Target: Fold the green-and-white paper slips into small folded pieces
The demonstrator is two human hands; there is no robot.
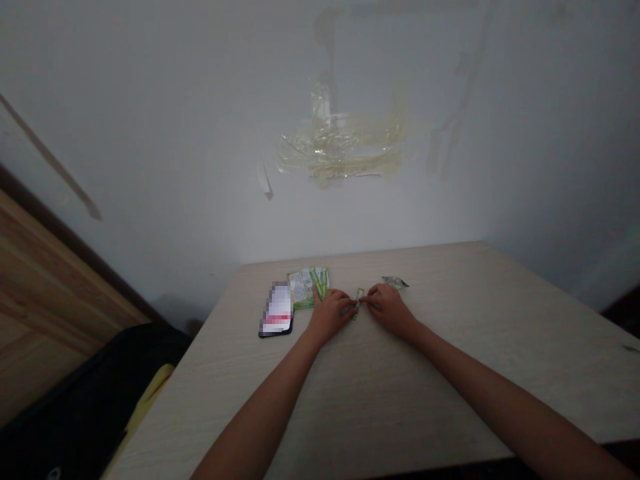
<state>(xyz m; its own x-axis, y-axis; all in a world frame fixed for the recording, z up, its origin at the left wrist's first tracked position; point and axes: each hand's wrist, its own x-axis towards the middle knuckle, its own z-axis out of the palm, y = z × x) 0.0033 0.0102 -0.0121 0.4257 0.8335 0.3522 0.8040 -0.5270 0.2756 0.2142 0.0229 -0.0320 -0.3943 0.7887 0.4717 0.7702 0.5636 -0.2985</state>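
Observation:
A small folded piece of green, white and yellow patterned paper (359, 295) is between my two hands on the table. My left hand (333, 311) pinches its left side, with the fingertips pressed together. From the other side, the closed fingertips of my right hand (389, 309) grip the paper. A green and white printed sheet (305, 283) lies flat just behind my left hand, its right part partly covered by the thumb. Beyond my right hand rests another small folded paper piece (397, 282) with pointed ends. The exact folds between my fingers are too small to make out.
To the left, a phone (278, 310) with a lit, blurred screen lies beside the printed sheet. The pale wooden table (450, 287) meets a white wall carrying old clear tape (345, 147). A dark bag-like thing (100, 387) with yellow cloth (150, 393) is by the left edge.

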